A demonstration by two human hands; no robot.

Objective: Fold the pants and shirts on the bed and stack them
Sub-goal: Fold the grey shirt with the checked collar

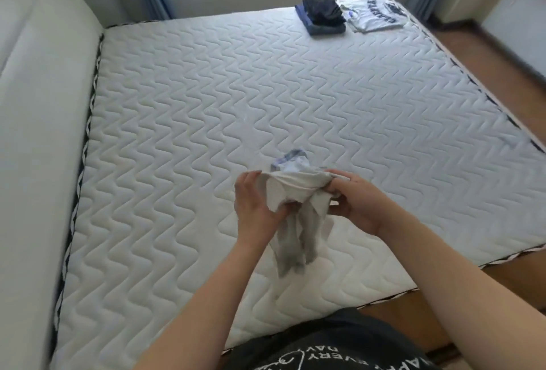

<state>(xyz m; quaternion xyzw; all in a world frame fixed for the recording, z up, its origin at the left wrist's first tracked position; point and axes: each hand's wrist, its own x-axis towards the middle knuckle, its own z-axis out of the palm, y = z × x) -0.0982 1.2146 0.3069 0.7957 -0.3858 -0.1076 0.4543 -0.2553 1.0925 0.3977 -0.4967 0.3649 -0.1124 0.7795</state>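
Left hand [256, 203] and right hand [356, 203] each grip a bunched white shirt [291, 189] above the bed [295, 89]; folded dark pants [323, 16] and a folded shirt [373, 13] lie at its far edge

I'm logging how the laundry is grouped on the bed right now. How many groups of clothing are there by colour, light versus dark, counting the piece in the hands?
Light: 2, the pale garment held up by the left hand and right hand, and the folded white printed shirts on the mattress.
Dark: 1, the folded dark stack beside the shirts.
Total: 3
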